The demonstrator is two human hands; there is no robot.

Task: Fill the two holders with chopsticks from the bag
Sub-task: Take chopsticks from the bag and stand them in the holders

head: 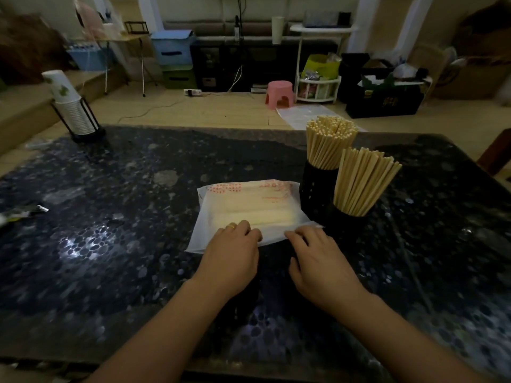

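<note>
So the bag (247,210) lies flat on the dark speckled tabletop (124,217), right in front of the person, with its near edge turned toward them, probably so it can be worked from that end. The left hand (231,254) has its fingers (243,230) curled down onto that near edge, and the right hand (318,258) does the same just beside it; it looks like a pinch on the plastic from both, though the fingertips are tucked under so it's hard to be sure. Both holders, the far holder (318,189) and the near holder (349,228), sit touching just right of the bag, handy for short transfers, and both already look packed with chopsticks (359,181). Pale sticks still show through the bag.
</note>
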